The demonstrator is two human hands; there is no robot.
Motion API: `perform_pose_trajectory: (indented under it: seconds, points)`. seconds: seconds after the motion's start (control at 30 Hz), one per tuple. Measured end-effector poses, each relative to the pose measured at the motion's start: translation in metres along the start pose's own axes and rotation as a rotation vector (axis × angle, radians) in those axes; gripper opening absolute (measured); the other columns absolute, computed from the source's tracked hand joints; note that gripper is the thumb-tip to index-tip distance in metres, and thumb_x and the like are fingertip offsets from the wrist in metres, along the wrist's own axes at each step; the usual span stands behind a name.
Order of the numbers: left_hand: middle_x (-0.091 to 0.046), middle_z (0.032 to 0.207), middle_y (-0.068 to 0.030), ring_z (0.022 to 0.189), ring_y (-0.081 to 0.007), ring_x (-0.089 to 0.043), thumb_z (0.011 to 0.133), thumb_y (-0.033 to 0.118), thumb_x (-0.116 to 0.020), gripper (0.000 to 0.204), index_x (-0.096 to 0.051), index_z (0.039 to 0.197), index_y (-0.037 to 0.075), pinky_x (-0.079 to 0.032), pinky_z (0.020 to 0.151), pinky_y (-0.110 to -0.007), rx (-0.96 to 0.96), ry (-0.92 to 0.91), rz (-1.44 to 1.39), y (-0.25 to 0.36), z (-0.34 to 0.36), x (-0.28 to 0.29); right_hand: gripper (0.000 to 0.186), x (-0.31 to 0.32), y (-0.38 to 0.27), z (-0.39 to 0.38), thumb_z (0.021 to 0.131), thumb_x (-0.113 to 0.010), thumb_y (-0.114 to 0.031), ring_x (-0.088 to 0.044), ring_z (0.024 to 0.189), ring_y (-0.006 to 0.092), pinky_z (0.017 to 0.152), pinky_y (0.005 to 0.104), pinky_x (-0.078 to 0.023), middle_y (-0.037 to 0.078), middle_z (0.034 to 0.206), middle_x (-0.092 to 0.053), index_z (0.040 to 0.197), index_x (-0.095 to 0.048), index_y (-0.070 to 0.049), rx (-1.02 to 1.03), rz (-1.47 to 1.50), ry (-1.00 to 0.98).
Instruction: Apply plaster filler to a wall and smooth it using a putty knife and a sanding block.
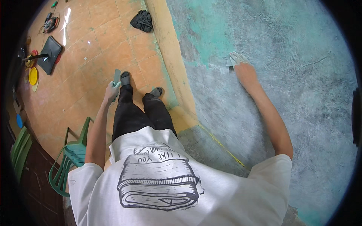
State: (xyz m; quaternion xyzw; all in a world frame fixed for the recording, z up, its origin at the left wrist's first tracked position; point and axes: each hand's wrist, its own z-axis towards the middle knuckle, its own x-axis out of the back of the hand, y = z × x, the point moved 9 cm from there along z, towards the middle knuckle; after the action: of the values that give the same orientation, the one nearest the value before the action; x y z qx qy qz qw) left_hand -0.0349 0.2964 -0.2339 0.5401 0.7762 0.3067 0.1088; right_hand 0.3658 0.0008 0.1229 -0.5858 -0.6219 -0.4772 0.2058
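Observation:
My left hand is closed round a flat grey-green tool, held upright above the tiled floor beside my left sandal. My right hand reaches out to the mottled grey and turquoise wall. Its pale, dust-coated fingers press on a small flat object against the wall; most of that object is hidden under them, so its kind is unclear.
A green plastic chair stands at left. A black stand, yellow round lid and tool lie on the orange tiles. A black cloth lies near the cream ledge along the wall.

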Motion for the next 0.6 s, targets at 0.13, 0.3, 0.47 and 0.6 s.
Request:
perform_pose_trajectory:
  seconds: [0.13, 0.3, 0.47, 0.6]
  points:
    - [-0.056, 0.064, -0.0028, 0.056, -0.0122, -0.055, 0.094, 0.033, -0.061, 0.028, -0.057, 0.091, 0.006, -0.044, 0.051, -0.031, 0.009, -0.015, -0.024, 0.001, -0.001, -0.01, 0.031, -0.023, -0.002, -0.002, 0.083, -0.051, -0.013, -0.053, 0.123, 0.0322, 0.096, 0.0412, -0.051, 0.019, 0.138, -0.05, 0.106, -0.069, -0.002, 0.024, -0.036, 0.148]
    - [-0.057, 0.066, -0.0029, 0.056, -0.0123, -0.055, 0.093, 0.033, -0.062, 0.03, -0.055, 0.088, 0.005, -0.044, 0.052, -0.031, -0.018, -0.006, 0.024, 0.022, -0.015, -0.021, 0.019, -0.114, -0.045, 0.008, 0.081, -0.057, -0.014, -0.069, 0.087, 0.0303, 0.079, 0.0449, -0.056, 0.015, 0.092, -0.07, 0.086, -0.074, -0.007, -0.081, 0.141, -0.409]
    - [-0.05, 0.065, 0.0017, 0.053, -0.0093, -0.05, 0.096, 0.03, -0.058, 0.024, -0.051, 0.09, 0.008, -0.041, 0.048, -0.027, 0.015, -0.049, -0.047, 0.017, -0.011, -0.022, 0.019, -0.056, -0.016, -0.004, 0.082, -0.057, -0.015, -0.068, 0.09, 0.0298, 0.078, 0.0437, -0.056, 0.014, 0.092, -0.07, 0.084, -0.073, -0.007, -0.03, 0.07, -0.056]
    - [-0.05, 0.064, 0.0013, 0.052, -0.0102, -0.049, 0.096, 0.029, -0.058, 0.024, -0.051, 0.089, 0.008, -0.04, 0.046, -0.028, 0.027, 0.003, -0.031, -0.005, 0.002, -0.007, 0.044, -0.012, 0.008, -0.002, 0.084, -0.052, -0.011, -0.045, 0.131, 0.0307, 0.11, 0.0369, -0.036, 0.012, 0.142, -0.05, 0.127, -0.058, -0.004, -0.08, 0.099, -0.077]
